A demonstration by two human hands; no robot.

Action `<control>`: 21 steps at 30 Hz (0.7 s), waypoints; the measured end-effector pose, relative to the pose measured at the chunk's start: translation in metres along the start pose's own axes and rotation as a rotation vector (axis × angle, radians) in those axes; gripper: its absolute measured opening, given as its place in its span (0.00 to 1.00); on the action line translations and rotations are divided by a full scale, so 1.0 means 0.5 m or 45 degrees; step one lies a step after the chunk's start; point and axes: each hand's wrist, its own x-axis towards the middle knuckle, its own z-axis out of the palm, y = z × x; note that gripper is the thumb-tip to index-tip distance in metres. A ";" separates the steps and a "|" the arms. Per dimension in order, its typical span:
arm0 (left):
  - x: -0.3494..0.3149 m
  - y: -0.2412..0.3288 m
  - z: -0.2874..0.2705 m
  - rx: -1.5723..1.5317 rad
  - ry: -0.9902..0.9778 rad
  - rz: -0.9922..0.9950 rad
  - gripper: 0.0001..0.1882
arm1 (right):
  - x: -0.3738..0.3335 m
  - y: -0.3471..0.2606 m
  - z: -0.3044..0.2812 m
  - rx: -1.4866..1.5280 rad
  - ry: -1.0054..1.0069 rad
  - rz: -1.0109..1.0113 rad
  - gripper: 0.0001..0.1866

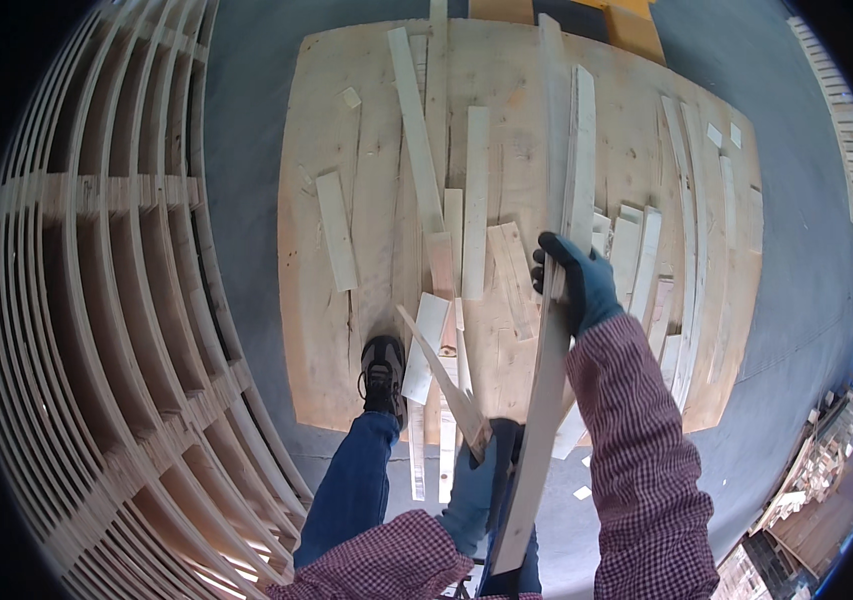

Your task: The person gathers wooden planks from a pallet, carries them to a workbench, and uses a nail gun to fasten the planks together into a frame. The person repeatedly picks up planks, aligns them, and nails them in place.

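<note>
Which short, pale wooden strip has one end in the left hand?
The slanting, tapered pale wooden strip, narrow end up-left; its wider end meets the blue-gloved left hand; the other short ones lie below.

Soft, even light, strong fisheye bending toward black corners

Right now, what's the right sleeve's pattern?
The right sleeve is checked, dark red and white; best: head view.

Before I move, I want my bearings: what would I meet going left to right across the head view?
Slatted wooden frames → shoe → left hand → right hand → scrap pile. The long board is left out, as it overlaps both hands.
</note>
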 end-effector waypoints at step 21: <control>0.033 0.125 -0.092 0.008 0.357 0.446 0.23 | 0.014 0.387 -0.064 -0.217 0.464 -0.205 0.21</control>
